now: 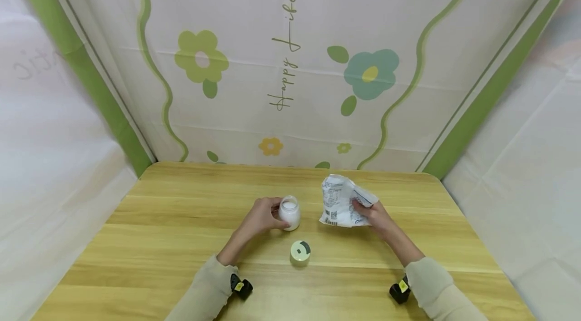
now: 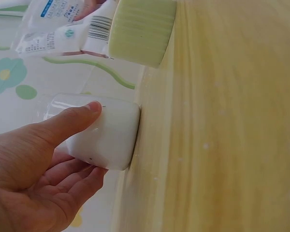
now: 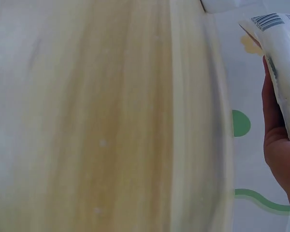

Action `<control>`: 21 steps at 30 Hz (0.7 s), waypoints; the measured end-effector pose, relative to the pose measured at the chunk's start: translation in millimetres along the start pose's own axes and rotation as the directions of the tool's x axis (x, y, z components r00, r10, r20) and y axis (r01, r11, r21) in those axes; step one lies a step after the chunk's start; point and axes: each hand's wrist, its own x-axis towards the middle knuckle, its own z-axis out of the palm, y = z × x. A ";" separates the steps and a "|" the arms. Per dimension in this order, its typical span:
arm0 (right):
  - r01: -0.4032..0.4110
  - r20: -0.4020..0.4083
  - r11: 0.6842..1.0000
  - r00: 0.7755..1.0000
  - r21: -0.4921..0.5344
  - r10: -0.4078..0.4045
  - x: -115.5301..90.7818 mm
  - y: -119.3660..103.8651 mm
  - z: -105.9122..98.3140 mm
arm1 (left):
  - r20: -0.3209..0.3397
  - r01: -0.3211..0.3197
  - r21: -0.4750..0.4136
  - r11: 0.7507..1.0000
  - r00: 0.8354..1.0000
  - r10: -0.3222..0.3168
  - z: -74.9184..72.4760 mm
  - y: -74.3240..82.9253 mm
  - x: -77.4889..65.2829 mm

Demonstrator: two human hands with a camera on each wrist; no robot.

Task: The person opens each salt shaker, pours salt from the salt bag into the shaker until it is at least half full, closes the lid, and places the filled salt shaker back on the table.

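A clear jar (image 1: 290, 216) filled with white contents stands on the wooden table, its mouth uncovered. My left hand (image 1: 265, 216) grips it from the left side, thumb across the near face and fingers behind, as the left wrist view shows on the jar (image 2: 108, 133). To the right, my right hand (image 1: 373, 212) holds a white printed plastic bag (image 1: 338, 205) upright above the table. The bag's barcode side shows in the right wrist view, where only part of the hand (image 3: 280, 145) appears. A pale green lid (image 1: 300, 252) sits on the table just in front of the jar.
The wooden table (image 1: 181, 245) ends at a pale fabric backdrop (image 1: 245, 73) printed with flowers. Fabric walls with green edges rise on the left and right. A black wrist camera (image 1: 241, 286) is strapped at the left sleeve, another camera (image 1: 400, 290) at the right.
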 end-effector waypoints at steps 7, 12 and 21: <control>0.008 -0.016 0.995 1.000 -0.103 -0.010 2.2 3.3 -2.4 | 0.001 0.011 -0.010 1.000 1.000 -0.010 0.5 1.2 -0.9; 0.066 0.012 0.991 0.998 -0.114 -0.065 5.9 11.3 -7.4 | -0.001 0.013 -0.013 1.000 1.000 -0.013 0.7 1.3 -1.0; 0.007 -0.003 0.971 1.000 -0.237 -0.007 10.6 6.7 -6.4 | 0.000 0.010 0.001 1.000 1.000 -0.010 -0.3 0.8 -1.6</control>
